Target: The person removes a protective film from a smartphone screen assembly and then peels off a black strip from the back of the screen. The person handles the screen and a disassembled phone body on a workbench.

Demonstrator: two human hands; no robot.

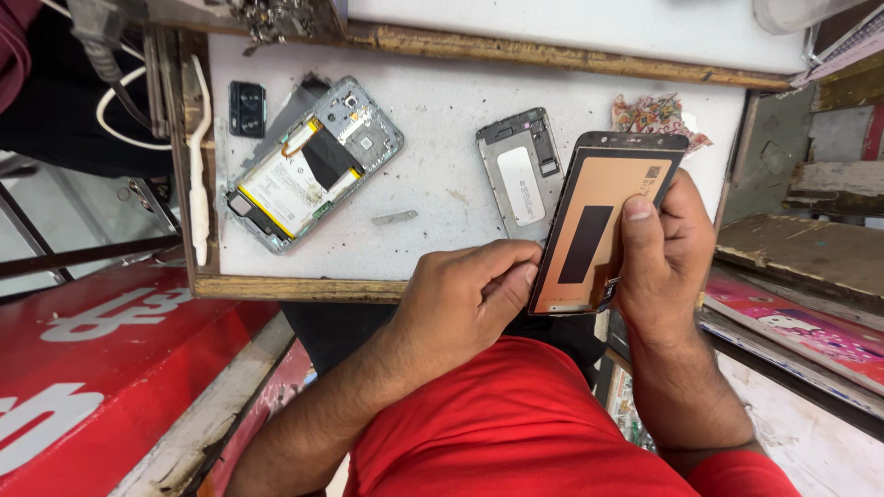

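Copper-backed display panel (603,221) is grasped by right hand (668,253); left hand (460,299) fingers pinch its lower edge. Left of the panel, the opened phone body (308,166) and grey midframe (518,175) lie separated on the surface (433,110); reassembly remains.

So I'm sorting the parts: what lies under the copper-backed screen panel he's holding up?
The screen panel overlaps the right edge of a grey phone frame lying on the white worktop. Whatever lies directly beneath the panel is covered.

Copper-backed phone screen (597,221) held upright; red sign (83,359) lower left.
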